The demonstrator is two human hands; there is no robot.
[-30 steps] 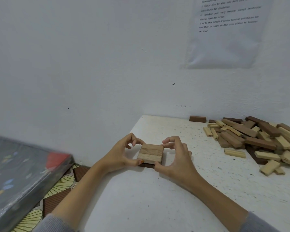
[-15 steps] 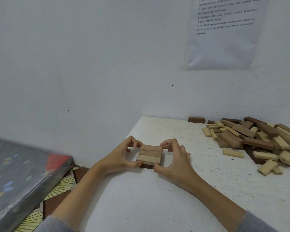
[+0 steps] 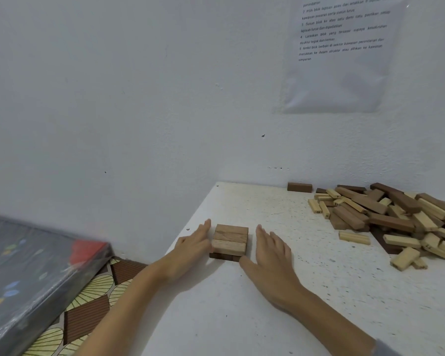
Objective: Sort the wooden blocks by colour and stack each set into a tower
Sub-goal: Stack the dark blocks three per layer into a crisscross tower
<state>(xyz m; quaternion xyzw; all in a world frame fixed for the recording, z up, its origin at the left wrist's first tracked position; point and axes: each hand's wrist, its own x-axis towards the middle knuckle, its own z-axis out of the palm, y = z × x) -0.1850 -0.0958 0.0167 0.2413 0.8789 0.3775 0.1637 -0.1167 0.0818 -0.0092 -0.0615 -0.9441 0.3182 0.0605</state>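
A: How's the light?
B: Soft, cool, rather dim — faint shadows on the table [image 3: 216, 317] under the left grip [image 3: 190, 250] and right grip [image 3: 271, 255].
A: Sharp?
B: Between them, yes; far left, the dark box [image 3: 36, 265] blurs, edges bow.

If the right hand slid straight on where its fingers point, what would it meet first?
Likely the back wall: the right hand points away over bare table, passing just right of the block stack. The margin at the stack's far corner looks thin.
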